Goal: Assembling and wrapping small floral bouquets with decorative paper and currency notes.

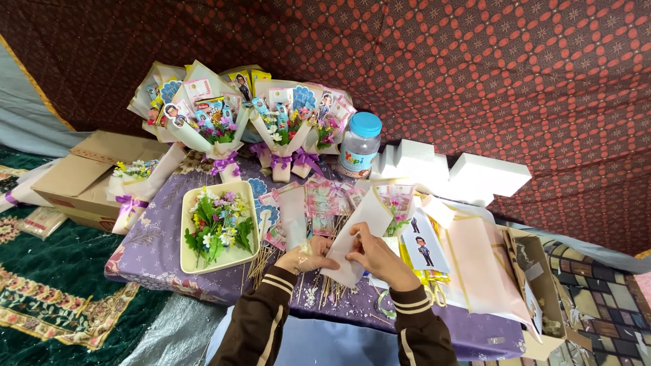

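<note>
I see both hands on the white paper cone point(359, 237) at the table point(156, 251) front edge: left hand point(305, 257) pinching its lower edge, right hand point(380, 256) gripping the fold. Finished bouquets point(271, 125) stacked behind; I judge this one mid-wrap, flower tray point(215, 227) and skewers point(261, 261) still unused.

sleeves point(261, 325): dark brown | cuffs: tan stripes | hands: bare

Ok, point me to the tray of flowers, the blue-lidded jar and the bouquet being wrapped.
Tray of flowers point(186, 261): head view, bare front-left rim.
Blue-lidded jar point(359, 152): head view, clear body under the lid.
Bouquet being wrapped point(363, 220): head view, white paper cone.
</note>
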